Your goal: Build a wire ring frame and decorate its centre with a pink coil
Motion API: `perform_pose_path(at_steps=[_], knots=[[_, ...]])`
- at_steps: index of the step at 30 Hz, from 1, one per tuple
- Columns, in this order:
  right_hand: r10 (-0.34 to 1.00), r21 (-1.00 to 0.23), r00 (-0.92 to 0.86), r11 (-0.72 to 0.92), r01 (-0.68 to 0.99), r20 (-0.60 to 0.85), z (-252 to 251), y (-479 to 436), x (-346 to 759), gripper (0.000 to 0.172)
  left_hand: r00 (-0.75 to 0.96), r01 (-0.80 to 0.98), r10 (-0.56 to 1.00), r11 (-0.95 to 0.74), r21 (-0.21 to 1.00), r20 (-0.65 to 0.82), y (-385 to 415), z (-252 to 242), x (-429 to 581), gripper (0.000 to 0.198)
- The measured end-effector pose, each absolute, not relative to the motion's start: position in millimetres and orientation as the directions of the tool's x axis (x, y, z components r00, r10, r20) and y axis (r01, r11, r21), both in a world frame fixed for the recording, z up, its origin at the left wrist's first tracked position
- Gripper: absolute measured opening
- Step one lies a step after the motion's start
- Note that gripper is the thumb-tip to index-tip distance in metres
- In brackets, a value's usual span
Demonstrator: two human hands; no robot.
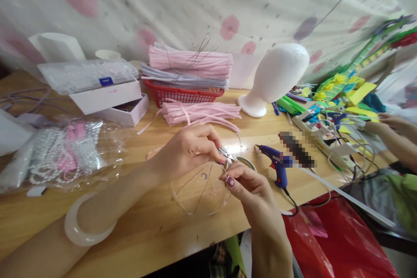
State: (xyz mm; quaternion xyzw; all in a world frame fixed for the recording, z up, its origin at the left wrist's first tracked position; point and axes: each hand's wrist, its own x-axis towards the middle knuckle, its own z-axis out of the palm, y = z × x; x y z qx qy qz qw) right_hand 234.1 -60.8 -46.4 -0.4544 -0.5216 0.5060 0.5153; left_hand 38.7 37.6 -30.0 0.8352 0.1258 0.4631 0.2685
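A thin wire ring with crossing wires inside hangs between my hands, low over the wooden table. My right hand pinches its right side between thumb and fingers. My left hand, with a pale bangle on the wrist, has its fingertips closed on the ring's upper right edge, close to the right fingertips. The metal jaws of small pliers or snips show just behind the fingertips; whether a hand touches them I cannot tell. A pale round band is partly hidden behind my right hand.
Pink strips lie before a red basket. A white foam head stands behind a blue glue gun. Bagged pearl strands and boxes are left. Another person's hands are at right, near power strips.
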Motion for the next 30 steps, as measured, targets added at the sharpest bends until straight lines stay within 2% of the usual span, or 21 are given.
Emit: perform_pose_path(at_steps=[5,11,21,26,30], knots=[[0.994,-0.994,-0.058,0.094,-0.056,0.097,-45.8,-60.9,232.2,0.001,0.536,-0.025,0.504,-0.792,0.610,0.677,36.5,-26.0,37.4,0.011],[0.990,-0.992,-0.053,0.130,0.007,0.129,-46.0,-63.1,231.9,0.007,0.514,-0.040,0.547,-0.754,0.656,0.661,37.3,-24.5,36.5,0.011],[0.983,-0.986,-0.080,0.165,0.002,0.165,-42.7,-68.9,231.1,0.009,0.517,0.002,0.494,-0.818,0.576,0.699,38.4,-22.1,34.3,0.008],[0.990,-0.989,-0.025,0.141,0.043,0.140,-45.2,-69.6,231.5,0.007,0.498,0.089,0.430,-0.889,0.448,0.753,33.5,-20.2,36.6,0.011],[0.990,-0.990,0.039,0.134,0.052,0.136,-46.2,-69.5,231.1,0.007,0.514,0.197,0.477,-0.874,0.443,0.713,32.8,-22.8,37.7,0.020]])
